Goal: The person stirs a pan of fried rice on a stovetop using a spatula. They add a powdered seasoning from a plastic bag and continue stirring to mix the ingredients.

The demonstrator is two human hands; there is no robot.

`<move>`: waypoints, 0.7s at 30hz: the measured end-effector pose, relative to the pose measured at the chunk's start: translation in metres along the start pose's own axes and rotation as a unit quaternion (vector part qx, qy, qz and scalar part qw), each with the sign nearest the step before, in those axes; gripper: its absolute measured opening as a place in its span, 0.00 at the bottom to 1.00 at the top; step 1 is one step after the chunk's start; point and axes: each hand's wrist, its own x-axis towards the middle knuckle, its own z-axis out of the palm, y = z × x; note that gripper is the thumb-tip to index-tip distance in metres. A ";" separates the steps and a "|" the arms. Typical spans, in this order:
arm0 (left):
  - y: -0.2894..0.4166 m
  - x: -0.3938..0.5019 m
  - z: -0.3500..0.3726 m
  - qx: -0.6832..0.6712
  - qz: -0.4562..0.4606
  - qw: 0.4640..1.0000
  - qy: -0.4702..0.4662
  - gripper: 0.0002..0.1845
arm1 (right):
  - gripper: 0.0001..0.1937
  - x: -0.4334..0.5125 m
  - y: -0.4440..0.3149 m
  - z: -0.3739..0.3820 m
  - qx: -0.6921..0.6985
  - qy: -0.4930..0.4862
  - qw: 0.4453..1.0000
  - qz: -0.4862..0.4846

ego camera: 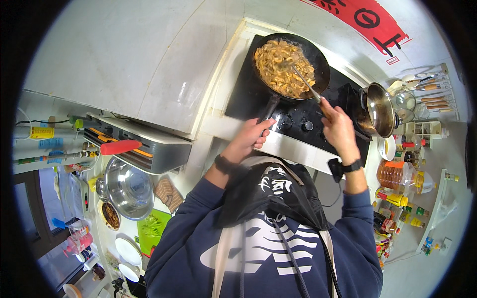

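Observation:
A black wok (322, 70) sits on the cooktop (244, 93), with browned sliced food (279, 70) spread over its left and middle part. My left hand (250, 138) is closed around the wok's dark handle (271, 108). In my right hand (338, 128) is a metal spatula (306, 83) with a wooden grip; its blade is buried in the food, so its exact shape is hidden. Two knobs, one of them a silver knob (308, 126), lie on the cooktop's front between my hands.
A steel pot (379, 110) stands right of the wok, close to my right hand. Further right are a cooking oil bottle (391, 174) and several sauce bottles. To the left are a knife block (167, 156), a steel bowl (130, 190) and a green cutting board (164, 219) bearing sliced greens.

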 end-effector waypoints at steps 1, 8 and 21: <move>0.001 0.000 -0.001 0.000 0.000 1.000 0.000 0.17 | 0.34 -0.006 0.009 -0.019 -0.016 -0.003 1.000 0.004; 0.002 -0.001 -0.011 0.008 0.003 1.000 -0.007 0.18 | 0.33 -0.025 -0.006 -0.159 -0.121 -0.038 0.992 0.014; 0.004 -0.003 -0.010 0.007 0.004 1.000 -0.007 0.17 | 0.30 0.014 0.025 0.012 0.187 0.080 0.975 0.087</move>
